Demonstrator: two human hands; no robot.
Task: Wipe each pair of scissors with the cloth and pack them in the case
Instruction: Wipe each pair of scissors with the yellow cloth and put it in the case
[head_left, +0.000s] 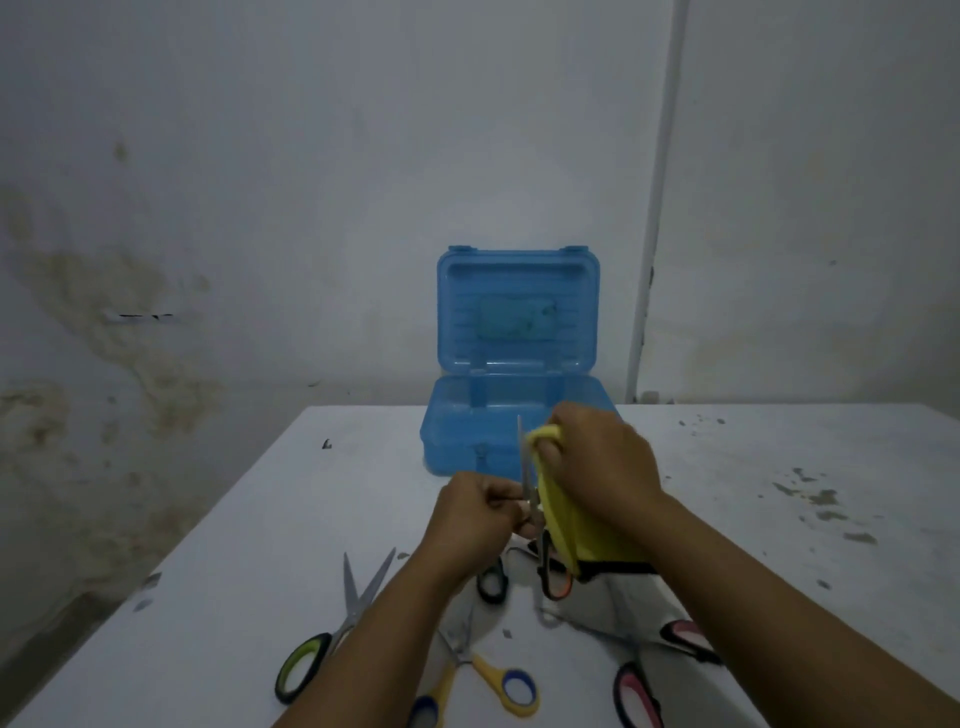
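Observation:
An open blue plastic case (467, 421) stands at the far middle of the white table, lid upright. In front of it my left hand (475, 512) grips a pair of orange-and-black-handled scissors (555, 582) near the pivot, blades pointing up. My right hand (605, 462) holds a yellow cloth (566, 525) folded around one blade of that pair. Green-handled scissors (332, 634) lie open at the near left. Yellow-and-blue-handled scissors (485, 675) lie near the front edge. Pink-handled scissors (654, 670) lie at the near right, partly under my right forearm.
The white table (218, 571) has dark stains and chipped spots on its right side (821, 499). A stained wall rises right behind the case. A white pipe (654, 234) runs down the wall at the right.

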